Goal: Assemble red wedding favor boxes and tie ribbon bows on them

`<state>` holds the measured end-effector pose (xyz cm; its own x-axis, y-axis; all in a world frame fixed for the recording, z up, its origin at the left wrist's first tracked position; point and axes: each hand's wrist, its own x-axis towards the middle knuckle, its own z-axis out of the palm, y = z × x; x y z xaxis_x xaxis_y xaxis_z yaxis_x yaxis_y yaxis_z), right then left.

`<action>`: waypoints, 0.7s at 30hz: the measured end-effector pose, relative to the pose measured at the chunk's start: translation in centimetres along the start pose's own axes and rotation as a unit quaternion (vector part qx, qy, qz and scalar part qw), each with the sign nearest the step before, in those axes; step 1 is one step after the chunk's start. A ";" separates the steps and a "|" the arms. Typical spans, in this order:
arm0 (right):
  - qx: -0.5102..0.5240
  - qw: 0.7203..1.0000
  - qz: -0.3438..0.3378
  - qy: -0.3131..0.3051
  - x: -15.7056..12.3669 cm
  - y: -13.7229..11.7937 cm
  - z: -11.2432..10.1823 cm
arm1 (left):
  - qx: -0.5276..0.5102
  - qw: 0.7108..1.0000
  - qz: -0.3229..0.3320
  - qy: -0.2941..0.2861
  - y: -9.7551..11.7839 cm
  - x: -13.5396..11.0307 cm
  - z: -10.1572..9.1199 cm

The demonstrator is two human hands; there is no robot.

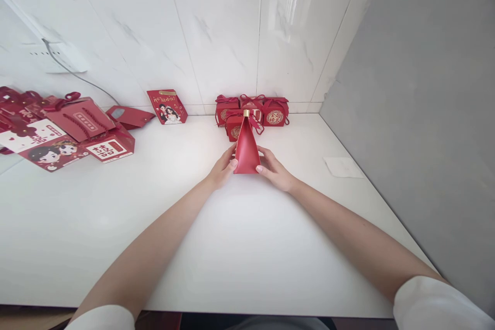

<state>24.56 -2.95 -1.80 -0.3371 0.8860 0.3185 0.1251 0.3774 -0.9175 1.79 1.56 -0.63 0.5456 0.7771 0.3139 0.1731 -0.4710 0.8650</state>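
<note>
A red gift bag [247, 152] with a gold clasp [246, 113] at its peak stands on the white table, its triangular side facing me. My left hand [224, 166] grips its left side, thumb on the near edge. On the opposite side my right hand [275, 169] holds it the same way, thumb at the lower right corner. The fingers behind the bag are partly hidden. Just beyond it sit several small red boxes tied with ribbon [275, 112], with gold round prints on their fronts; the bag's peak overlaps one of them.
At the left lies a pile of red gift boxes and bags [83, 118] with cartoon couples and ribbons. A red card-like bag [167, 106] leans on the tiled wall. A pale paper slip [343, 167] lies near the grey panel [417, 113] at right. A cable [77, 76] hangs from a socket.
</note>
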 end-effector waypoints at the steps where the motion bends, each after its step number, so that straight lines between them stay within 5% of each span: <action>1: 0.000 1.000 0.000 0.000 0.0 0.0 0.0 | -0.001 1.000 0.003 0.000 0.0 0.0 0.0; 21: -0.006 1.000 0.001 -0.002 0.0 -0.2 0.0 | -0.005 1.000 0.001 0.002 -0.1 -0.1 0.0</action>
<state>24.58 -3.06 -1.62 -0.3411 0.8851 0.3165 0.1372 0.3799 -0.9148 1.73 1.54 -0.69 0.5432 0.7775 0.3169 0.1632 -0.4680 0.8685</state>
